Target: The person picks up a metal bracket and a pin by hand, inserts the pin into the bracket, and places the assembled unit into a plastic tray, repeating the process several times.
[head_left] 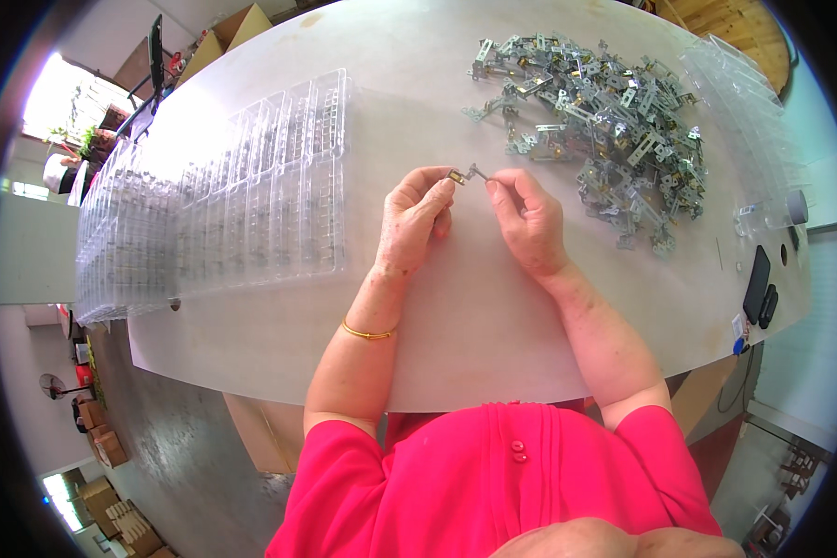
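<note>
Over the middle of the white table [456, 344], my two hands hold a small metal part [458, 176] with brass-coloured and silvery pieces. My left hand [416, 219] pinches its brass-coloured end between thumb and forefinger. The silvery end sits in the fingertips of my right hand [531, 219]. Whether the two ends are joined is too small to tell. Beyond my right hand spreads a heap of loose metal parts [614, 121], silvery brackets with brass-coloured bits among them. Left of my hands, clear plastic trays [346, 167] with rows of compartments hold small parts.
More clear trays [126, 232] are stacked at the table's left edge. Clear plastic packaging [739, 102] lies at the far right, near a clear plastic cup [763, 216]. A black phone [757, 284] rests close to the right edge. Cardboard boxes [112, 449] stand on the floor at left.
</note>
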